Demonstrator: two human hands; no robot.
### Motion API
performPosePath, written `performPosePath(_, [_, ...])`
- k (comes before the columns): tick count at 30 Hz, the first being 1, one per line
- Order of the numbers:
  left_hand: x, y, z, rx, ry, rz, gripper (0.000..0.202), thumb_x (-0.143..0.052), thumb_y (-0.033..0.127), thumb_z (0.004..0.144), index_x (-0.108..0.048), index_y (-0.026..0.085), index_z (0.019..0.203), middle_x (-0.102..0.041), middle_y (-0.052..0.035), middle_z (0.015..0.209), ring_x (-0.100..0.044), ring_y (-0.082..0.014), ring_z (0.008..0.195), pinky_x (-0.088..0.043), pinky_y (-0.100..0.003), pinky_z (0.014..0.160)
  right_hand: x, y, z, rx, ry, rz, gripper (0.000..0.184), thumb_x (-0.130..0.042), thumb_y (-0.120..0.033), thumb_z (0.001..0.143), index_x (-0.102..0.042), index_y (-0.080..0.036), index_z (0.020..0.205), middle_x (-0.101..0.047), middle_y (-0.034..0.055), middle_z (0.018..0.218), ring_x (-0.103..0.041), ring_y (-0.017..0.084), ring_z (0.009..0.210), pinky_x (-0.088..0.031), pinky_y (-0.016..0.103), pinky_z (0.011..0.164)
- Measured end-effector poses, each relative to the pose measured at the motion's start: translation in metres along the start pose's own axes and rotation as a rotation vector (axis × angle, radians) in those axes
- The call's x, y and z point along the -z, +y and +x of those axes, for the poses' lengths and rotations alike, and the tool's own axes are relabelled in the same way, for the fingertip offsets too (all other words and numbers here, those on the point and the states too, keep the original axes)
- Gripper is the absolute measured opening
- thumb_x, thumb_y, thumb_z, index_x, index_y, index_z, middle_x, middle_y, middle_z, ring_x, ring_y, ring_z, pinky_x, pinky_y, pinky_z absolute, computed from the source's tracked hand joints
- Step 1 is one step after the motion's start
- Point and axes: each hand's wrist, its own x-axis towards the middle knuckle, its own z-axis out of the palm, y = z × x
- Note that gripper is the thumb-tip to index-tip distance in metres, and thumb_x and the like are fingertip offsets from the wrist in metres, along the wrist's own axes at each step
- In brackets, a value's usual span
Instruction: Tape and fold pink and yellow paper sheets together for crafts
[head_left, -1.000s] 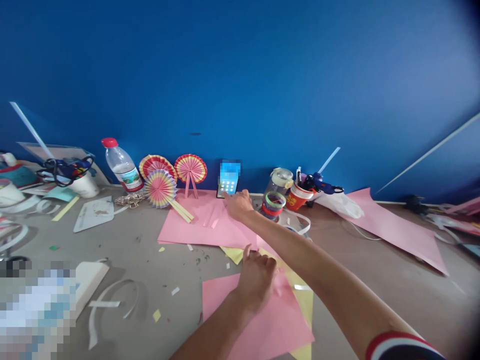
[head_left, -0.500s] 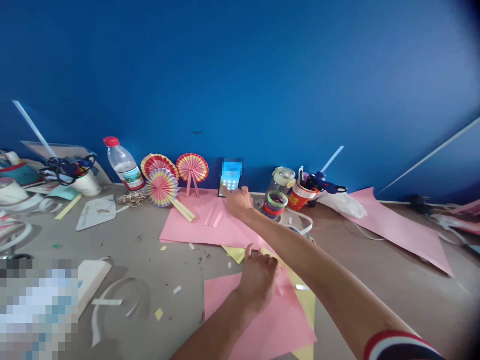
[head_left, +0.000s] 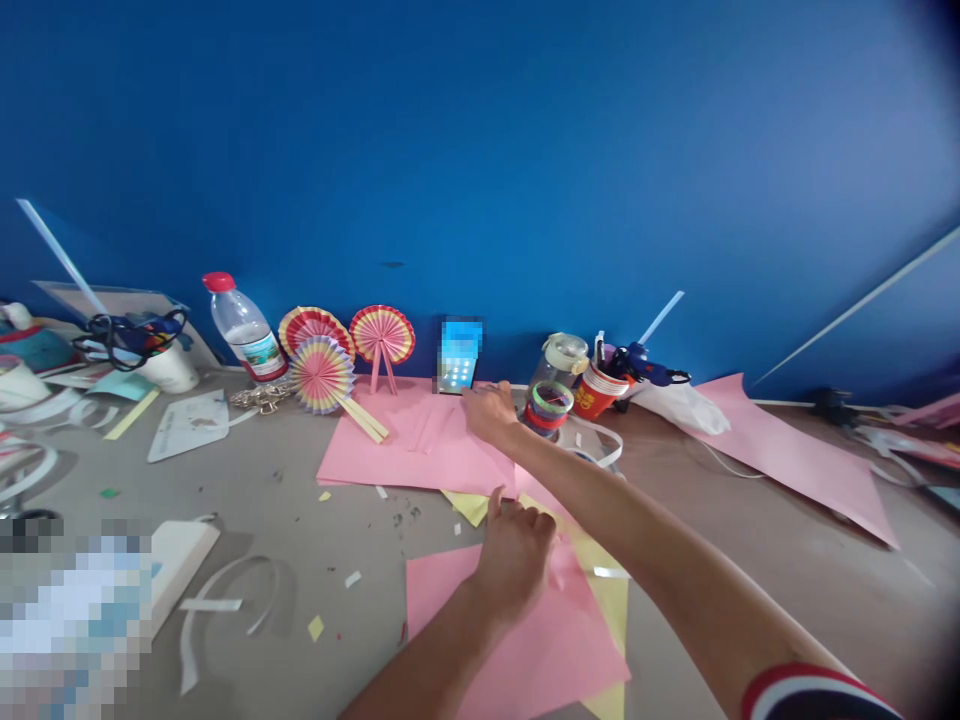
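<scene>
My right hand (head_left: 489, 410) reaches far forward, fingers curled, its fingertip close to the lower edge of a phone (head_left: 458, 355) propped against the blue wall. My left hand (head_left: 515, 555) rests with fingers bent on a folded spot of a pink paper sheet (head_left: 525, 650) lying near me, over a yellow sheet (head_left: 609, 600). A larger pink sheet (head_left: 397, 450) lies under the right hand, with thin pink strips on it.
Several pleated paper fans (head_left: 322, 372) stand by a water bottle (head_left: 244, 330) at the back left. A jar (head_left: 559, 362), tape rolls (head_left: 549, 405), a red cup (head_left: 600, 390) and a glue gun (head_left: 645, 368) sit right of the phone. Paper scraps litter the table (head_left: 270, 500).
My right hand's pointing finger has drawn back from the phone's screen and the hand has shifted slightly right and down. The left hand stays on the pink paper.
</scene>
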Motion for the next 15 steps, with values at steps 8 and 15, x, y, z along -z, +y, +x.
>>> performPosePath(8, [0.0028,0.0007,-0.0001,-0.001,-0.024,-0.001,0.005,-0.061,0.017,0.073,-0.059,0.020,0.075,-0.062,-0.0001,0.068,-0.058,-0.0204,0.074,-0.029,-0.050,0.102,-0.0018,0.0029,0.0015,-0.013,-0.008,-0.015,0.034,-0.057,-0.034,0.092,-0.055,-0.015,0.120,-0.057,0.0091,0.119,-0.060,0.021,0.101,-0.052,0.042,0.084])
performPosePath(15, [0.0027,0.0002,0.0002,-0.004,-0.044,-0.016,0.011,-0.066,0.019,0.068,-0.059,0.020,0.077,-0.063,-0.0008,0.070,-0.059,-0.0218,0.076,-0.029,-0.051,0.102,-0.0049,0.0025,0.0011,-0.004,-0.034,-0.015,0.034,-0.058,-0.033,0.091,-0.055,-0.014,0.120,-0.058,0.0100,0.119,-0.060,0.022,0.101,-0.052,0.041,0.084])
